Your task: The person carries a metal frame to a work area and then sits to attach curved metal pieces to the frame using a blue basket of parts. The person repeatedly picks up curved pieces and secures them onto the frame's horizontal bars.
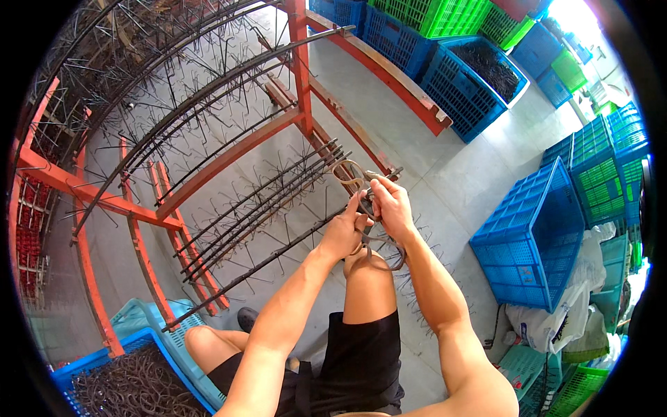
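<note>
Both hands meet above my raised knee, in the middle of the view. My left hand (342,233) is closed, its thumb and fingers pinching brownish looped metal pieces (393,258) that resemble scissor handles. Close against it on the right, my right hand (392,208) is closed around the same bunch. Loops stick out above and below the fingers; how many pieces there are is hidden. Just beyond the hands runs a long dark rod (278,251) with thin wire hooks, lying sloped across the lower part of an orange-red metal rack (300,69). Its far end passes behind the hands.
More hooked rods (243,208) lie on the rack, left of my hands. A blue crate (142,340) of dark curved metal pieces stands at lower left. On the right is a tilted blue crate (517,229) beside white sacks (556,323). Stacked crates (462,97) line the back.
</note>
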`<state>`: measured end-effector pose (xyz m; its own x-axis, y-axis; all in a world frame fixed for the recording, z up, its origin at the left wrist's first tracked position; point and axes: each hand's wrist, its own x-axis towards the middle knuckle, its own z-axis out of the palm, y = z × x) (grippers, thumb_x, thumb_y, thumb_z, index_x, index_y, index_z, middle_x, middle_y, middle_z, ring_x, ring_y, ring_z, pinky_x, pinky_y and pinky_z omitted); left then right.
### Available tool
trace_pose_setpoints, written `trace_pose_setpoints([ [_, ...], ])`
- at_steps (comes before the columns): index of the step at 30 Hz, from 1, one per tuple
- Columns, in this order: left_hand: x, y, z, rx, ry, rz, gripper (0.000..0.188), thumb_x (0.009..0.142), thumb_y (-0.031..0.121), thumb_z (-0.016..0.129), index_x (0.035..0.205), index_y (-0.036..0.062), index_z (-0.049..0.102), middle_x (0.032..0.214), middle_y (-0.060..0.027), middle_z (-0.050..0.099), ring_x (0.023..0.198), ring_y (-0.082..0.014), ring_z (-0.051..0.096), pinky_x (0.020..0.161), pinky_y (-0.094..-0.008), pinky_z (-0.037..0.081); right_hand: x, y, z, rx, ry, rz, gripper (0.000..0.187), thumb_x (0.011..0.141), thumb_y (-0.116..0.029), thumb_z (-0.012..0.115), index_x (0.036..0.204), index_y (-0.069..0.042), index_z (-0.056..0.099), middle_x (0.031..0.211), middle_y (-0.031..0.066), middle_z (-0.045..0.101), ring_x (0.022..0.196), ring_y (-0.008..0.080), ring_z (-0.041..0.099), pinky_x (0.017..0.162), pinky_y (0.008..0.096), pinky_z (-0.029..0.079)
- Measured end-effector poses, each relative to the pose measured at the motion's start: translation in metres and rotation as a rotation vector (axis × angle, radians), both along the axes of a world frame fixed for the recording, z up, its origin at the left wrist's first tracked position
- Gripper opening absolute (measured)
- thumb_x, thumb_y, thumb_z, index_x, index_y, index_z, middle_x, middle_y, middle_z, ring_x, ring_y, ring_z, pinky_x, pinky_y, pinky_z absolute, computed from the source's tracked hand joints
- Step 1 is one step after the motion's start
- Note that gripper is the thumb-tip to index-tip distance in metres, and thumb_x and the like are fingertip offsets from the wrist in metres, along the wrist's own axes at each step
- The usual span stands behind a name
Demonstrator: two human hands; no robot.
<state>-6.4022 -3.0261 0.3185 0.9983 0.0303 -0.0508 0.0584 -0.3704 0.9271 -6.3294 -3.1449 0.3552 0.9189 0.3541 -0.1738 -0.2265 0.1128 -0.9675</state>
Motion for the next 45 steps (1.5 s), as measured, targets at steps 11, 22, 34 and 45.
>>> trace_pose_setpoints([
  [11,0.000,-0.003,-0.002,-0.036,-0.072,0.000,0.063,0.086,0.010,0.050,0.141,0.0113,0.020,0.082,-0.0117,0.067,0.078,-0.0330,0.064,0.068,-0.0381,0.048,-0.004,-0.005,-0.002,-0.152,-0.198,-0.007,0.022,0.092,-0.018,0.052,0.106,-0.003,0.060,0.061,-0.0041,0.052,0.045,0.0022,0.043,0.041,0.0203,0.036],
  [22,0.001,0.001,0.009,0.036,-0.010,-0.021,0.067,0.086,0.011,0.050,0.143,0.0155,0.016,0.082,-0.0111,0.068,0.078,-0.0312,0.065,0.071,-0.0385,0.050,0.000,-0.003,-0.013,-0.325,-0.351,-0.033,0.028,0.091,-0.018,0.053,0.117,-0.007,0.057,0.055,-0.0002,0.051,0.046,0.0058,0.045,0.043,0.0241,0.039],
  [34,-0.064,-0.014,0.034,-0.097,-0.082,0.310,0.032,0.088,0.010,0.051,0.119,0.0002,0.048,0.078,-0.0141,0.065,0.072,-0.0223,0.065,0.066,-0.0320,0.050,-0.008,-0.021,0.019,-0.215,-0.233,0.075,0.037,0.096,-0.026,0.044,0.128,-0.007,0.046,0.085,0.0019,0.054,0.078,0.0083,0.052,0.066,0.0251,0.044],
  [45,-0.214,0.062,0.112,-0.203,0.016,0.502,0.033,0.078,0.005,0.066,0.109,0.0045,0.056,0.075,-0.0008,0.058,0.057,-0.0154,0.054,0.055,-0.0279,0.045,-0.154,0.013,0.091,-0.362,-0.581,1.025,0.018,0.086,-0.021,0.059,0.095,-0.006,0.061,0.070,0.0050,0.062,0.063,0.0191,0.060,0.056,0.0339,0.046],
])
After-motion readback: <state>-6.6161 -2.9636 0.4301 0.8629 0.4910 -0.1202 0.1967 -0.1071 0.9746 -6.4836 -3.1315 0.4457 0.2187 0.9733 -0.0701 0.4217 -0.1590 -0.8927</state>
